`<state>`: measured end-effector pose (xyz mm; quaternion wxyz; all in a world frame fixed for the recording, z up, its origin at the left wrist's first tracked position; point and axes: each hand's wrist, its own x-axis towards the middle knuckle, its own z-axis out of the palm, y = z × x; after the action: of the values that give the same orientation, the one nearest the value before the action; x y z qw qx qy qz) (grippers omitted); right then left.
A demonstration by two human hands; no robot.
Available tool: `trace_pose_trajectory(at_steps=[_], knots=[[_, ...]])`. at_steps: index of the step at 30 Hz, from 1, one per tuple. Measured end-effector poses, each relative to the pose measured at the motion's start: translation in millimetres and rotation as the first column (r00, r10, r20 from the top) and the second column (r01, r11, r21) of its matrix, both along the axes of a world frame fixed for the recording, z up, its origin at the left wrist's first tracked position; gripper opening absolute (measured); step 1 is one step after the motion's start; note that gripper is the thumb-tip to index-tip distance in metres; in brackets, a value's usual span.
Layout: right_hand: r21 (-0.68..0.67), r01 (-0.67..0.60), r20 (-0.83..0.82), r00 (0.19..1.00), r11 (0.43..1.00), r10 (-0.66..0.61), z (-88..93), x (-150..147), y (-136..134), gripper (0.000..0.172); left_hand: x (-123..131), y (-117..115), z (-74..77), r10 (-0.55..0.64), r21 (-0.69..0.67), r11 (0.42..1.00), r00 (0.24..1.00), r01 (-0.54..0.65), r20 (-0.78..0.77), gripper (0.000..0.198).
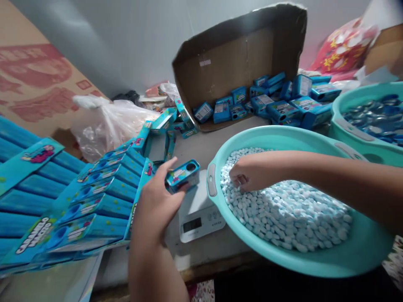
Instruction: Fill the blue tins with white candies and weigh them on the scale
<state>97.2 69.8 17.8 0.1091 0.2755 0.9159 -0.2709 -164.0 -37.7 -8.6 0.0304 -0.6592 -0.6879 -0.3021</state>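
My left hand (pixel 159 197) grips a small blue box (pixel 182 174) between thumb and fingers; a round dark hole shows in its top. The box is over the back of a white scale (pixel 201 222); whether it rests on the plate I cannot tell. My right hand (pixel 247 173) is closed at the left part of a heap of pale blue and white candies (pixel 289 218), its fingers curled among them. The heap lies in a large turquoise basin (pixel 245 239). What the right fingers hold is hidden.
At the left stand display trays packed with blue boxes (pixel 107 197). Behind, a tipped cardboard carton (pixel 220 71) has many blue boxes in and before it. A second turquoise basin (pixel 349 130) holds shiny blue pieces. A plastic bag (pixel 107 126) lies back left.
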Motion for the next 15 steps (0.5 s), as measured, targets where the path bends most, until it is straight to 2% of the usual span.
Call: trace_pose_trajectory(at_steps=[1,3,5,7,10,15], knots=[[0.002,-0.002,0.006,1.000,1.000,0.002,0.8,0.0,-0.3,0.015,2.5,0.9,0.0,-0.015,0.123,0.992,0.999,0.021,-0.051,0.058],[0.007,-0.010,0.013,1.000,1.000,0.010,1.5,0.3,-1.2,0.017,8.4,3.1,0.7,-0.132,0.264,0.946,0.970,0.185,-0.205,0.049],[0.011,-0.019,0.012,1.000,1.000,0.018,1.0,0.7,-2.0,0.019,13.1,5.3,1.5,-0.282,0.270,0.881,0.890,0.388,-0.358,0.046],[0.017,-0.027,0.005,1.000,0.999,0.027,0.1,0.7,-2.5,0.019,15.9,6.9,1.4,-0.368,0.275,0.817,0.825,0.507,-0.430,0.048],[0.030,-0.039,0.009,0.999,0.999,0.039,-0.5,0.1,-2.9,0.016,18.4,7.9,-0.8,-0.405,0.296,0.771,0.793,0.564,-0.455,0.050],[0.019,-0.029,0.014,1.000,0.999,0.028,1.7,-0.3,-3.8,0.018,19.6,10.1,-5.9,-0.404,0.306,0.762,0.789,0.570,-0.463,0.053]])
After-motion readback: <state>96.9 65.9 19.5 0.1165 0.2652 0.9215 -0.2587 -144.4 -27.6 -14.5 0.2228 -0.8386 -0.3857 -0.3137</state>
